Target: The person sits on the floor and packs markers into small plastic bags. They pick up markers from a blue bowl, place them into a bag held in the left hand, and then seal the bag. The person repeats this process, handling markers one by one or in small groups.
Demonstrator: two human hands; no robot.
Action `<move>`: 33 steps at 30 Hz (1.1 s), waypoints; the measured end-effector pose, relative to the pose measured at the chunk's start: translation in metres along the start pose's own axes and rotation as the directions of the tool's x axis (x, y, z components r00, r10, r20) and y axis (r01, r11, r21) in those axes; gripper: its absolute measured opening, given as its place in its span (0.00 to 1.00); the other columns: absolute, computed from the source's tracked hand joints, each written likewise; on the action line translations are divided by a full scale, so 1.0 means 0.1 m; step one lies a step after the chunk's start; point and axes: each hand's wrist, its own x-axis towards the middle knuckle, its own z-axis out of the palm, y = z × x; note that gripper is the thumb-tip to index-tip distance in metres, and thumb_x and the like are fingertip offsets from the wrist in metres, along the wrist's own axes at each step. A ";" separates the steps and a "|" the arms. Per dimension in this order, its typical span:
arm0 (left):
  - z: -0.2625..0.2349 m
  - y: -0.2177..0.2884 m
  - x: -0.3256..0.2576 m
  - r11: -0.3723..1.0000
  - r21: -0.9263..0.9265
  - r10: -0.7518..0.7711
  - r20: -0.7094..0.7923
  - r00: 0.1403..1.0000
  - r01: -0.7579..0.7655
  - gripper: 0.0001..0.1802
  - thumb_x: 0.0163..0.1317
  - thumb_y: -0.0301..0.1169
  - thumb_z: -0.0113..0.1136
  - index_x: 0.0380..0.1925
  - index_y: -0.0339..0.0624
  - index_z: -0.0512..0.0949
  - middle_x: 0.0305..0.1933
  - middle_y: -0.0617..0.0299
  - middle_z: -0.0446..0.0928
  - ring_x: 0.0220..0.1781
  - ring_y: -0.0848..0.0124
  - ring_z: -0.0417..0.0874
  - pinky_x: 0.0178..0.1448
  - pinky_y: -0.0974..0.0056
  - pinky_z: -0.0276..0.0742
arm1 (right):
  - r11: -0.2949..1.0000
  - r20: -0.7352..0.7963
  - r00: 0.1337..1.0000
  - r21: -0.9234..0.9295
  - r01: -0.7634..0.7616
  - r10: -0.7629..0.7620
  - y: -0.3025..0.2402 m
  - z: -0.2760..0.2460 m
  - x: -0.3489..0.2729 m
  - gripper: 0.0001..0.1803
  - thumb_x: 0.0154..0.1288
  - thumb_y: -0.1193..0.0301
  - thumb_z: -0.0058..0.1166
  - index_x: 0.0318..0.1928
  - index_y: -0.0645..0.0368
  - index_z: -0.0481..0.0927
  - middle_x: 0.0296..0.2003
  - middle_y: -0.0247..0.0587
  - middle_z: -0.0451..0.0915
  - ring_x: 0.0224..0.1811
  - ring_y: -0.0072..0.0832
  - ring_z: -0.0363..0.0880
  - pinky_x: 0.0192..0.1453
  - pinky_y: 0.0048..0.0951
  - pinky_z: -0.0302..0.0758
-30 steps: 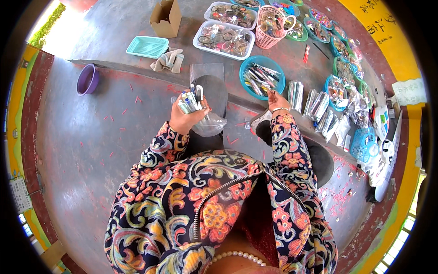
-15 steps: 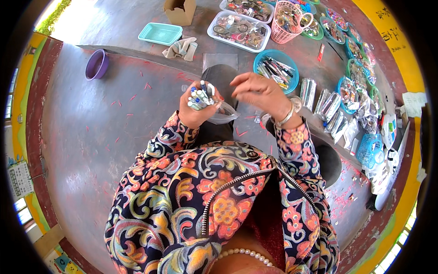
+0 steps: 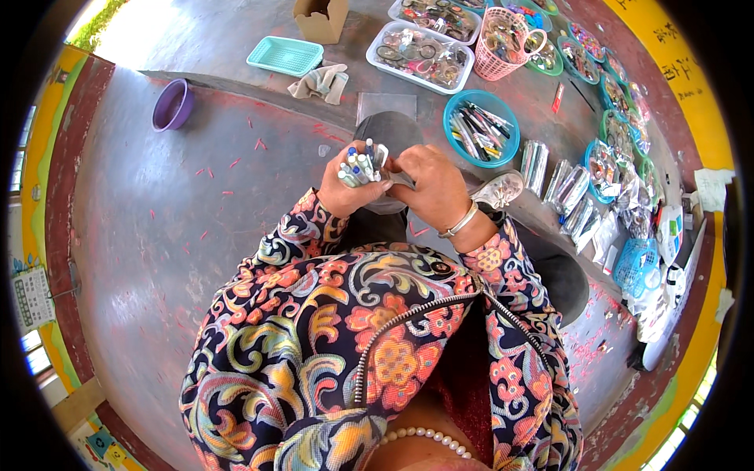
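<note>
My left hand grips a bunch of pens held upright, their blue and white ends showing above my fist. My right hand is right beside the bunch, fingers curled at its top and touching it together with a clear plastic sleeve below. Both hands are over my lap, in front of my flowered jacket sleeves. A silver bangle sits on my right wrist. Just beyond my hands stands a round blue bowl of pens.
On the grey floor ahead lie a clear tray of small items, a pink basket, a teal tray, a cardboard box, a cloth and a purple bowl. Packed clear bags line the right.
My right hand came back from the blue bowl on the right and closed in on the pen bunch in my left hand. The view tilted down slightly.
</note>
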 end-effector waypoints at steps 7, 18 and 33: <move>0.04 0.05 0.03 0.999 -0.002 0.048 -0.002 0.999 -0.048 0.21 0.47 0.18 0.62 0.43 0.35 0.69 0.38 0.60 0.76 0.41 0.75 0.76 0.47 0.69 0.72 | 0.967 0.017 0.996 0.240 -0.091 0.089 0.16 0.04 -0.05 0.08 0.44 0.69 0.60 0.27 0.58 0.80 0.32 0.39 0.74 0.33 0.36 0.73 0.38 0.31 0.70; -0.07 -0.09 0.04 0.998 -0.070 0.003 -0.024 1.000 -0.005 0.17 0.45 0.15 0.61 0.37 0.37 0.70 0.33 0.60 0.75 0.38 0.72 0.77 0.44 0.66 0.72 | 0.280 0.173 0.850 0.896 -0.346 0.497 0.37 -0.45 -0.01 0.03 0.56 0.76 0.55 0.32 0.61 0.77 0.28 0.33 0.77 0.26 0.19 0.75 0.30 0.18 0.70; -0.05 -0.10 0.03 0.995 -0.089 -0.047 -0.079 0.996 0.040 0.18 0.44 0.15 0.62 0.36 0.37 0.70 0.32 0.60 0.75 0.36 0.73 0.77 0.41 0.68 0.73 | -0.155 0.090 0.795 0.988 0.004 0.599 0.80 -0.48 -0.06 0.08 0.62 0.72 0.51 0.41 0.59 0.73 0.34 0.43 0.79 0.33 0.28 0.81 0.31 0.23 0.78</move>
